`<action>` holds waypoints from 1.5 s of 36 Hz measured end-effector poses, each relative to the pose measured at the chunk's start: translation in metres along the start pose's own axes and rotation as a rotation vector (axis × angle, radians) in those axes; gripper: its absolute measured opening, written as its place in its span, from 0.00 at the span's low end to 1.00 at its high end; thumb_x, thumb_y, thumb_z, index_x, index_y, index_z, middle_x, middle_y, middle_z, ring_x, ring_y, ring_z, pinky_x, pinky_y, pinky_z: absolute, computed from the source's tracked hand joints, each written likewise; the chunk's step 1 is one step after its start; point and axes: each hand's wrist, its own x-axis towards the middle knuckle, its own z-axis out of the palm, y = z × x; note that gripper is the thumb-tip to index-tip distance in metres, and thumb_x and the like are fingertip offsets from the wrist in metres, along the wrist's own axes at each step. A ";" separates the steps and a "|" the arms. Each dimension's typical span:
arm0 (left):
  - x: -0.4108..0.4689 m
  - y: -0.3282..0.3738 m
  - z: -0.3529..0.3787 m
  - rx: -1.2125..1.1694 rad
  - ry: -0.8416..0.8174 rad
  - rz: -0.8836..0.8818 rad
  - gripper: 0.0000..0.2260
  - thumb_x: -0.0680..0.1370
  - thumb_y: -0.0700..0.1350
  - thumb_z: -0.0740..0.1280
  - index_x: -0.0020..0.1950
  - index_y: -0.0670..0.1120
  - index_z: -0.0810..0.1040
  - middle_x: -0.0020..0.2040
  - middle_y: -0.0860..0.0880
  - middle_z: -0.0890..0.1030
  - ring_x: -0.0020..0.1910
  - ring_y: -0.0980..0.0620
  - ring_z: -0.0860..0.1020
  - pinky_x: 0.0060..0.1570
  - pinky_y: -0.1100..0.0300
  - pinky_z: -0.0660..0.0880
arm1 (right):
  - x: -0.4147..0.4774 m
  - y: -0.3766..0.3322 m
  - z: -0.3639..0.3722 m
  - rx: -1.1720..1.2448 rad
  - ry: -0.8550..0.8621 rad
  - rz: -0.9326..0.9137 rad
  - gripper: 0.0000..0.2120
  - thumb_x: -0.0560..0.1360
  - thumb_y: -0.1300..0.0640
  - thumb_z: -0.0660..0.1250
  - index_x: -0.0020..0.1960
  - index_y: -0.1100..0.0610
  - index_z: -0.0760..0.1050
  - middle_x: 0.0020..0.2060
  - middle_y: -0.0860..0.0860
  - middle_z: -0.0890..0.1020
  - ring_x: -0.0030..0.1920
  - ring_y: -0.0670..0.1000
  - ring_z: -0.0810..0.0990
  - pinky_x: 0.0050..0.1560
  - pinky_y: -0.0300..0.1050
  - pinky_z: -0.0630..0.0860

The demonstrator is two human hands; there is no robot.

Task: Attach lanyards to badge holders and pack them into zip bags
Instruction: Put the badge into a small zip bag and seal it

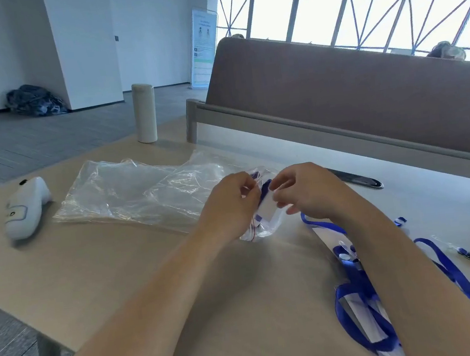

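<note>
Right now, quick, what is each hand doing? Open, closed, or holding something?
Left hand: closed, pinching the zip bag by its edge.
Right hand: closed, pinching the same zip bag, badge holder inside.

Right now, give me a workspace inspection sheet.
Surface: beige table.
Job's things: zip bag with a badge holder inside, centre; clear bags stacked behind; lanyards with holders, right.
Clutter: white device, left; flask, far edge; dark flat thing near the partition.
Grippers: left hand and right hand both pinch the zip bag.
Cables: nothing seen.
Surroundings: windows, banner, dark bags on the floor.
</note>
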 end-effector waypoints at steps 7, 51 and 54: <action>-0.002 -0.001 0.000 -0.026 -0.034 -0.018 0.07 0.81 0.43 0.60 0.48 0.46 0.76 0.39 0.54 0.80 0.31 0.68 0.78 0.30 0.74 0.69 | 0.008 0.019 0.003 -0.277 0.153 0.134 0.11 0.76 0.51 0.68 0.52 0.59 0.76 0.42 0.54 0.82 0.41 0.53 0.81 0.44 0.48 0.79; 0.002 0.003 -0.056 0.224 0.113 0.005 0.10 0.80 0.39 0.62 0.42 0.51 0.78 0.44 0.52 0.82 0.47 0.48 0.81 0.46 0.57 0.76 | -0.024 0.014 -0.029 -0.172 0.163 -0.144 0.10 0.80 0.61 0.59 0.58 0.51 0.73 0.50 0.50 0.81 0.47 0.51 0.80 0.44 0.42 0.75; 0.003 0.013 -0.067 0.257 0.096 0.061 0.05 0.80 0.48 0.66 0.46 0.51 0.80 0.44 0.55 0.82 0.45 0.54 0.79 0.40 0.65 0.69 | -0.027 0.014 -0.039 -0.268 0.162 -0.166 0.13 0.78 0.63 0.60 0.60 0.52 0.73 0.51 0.49 0.81 0.47 0.51 0.78 0.46 0.43 0.76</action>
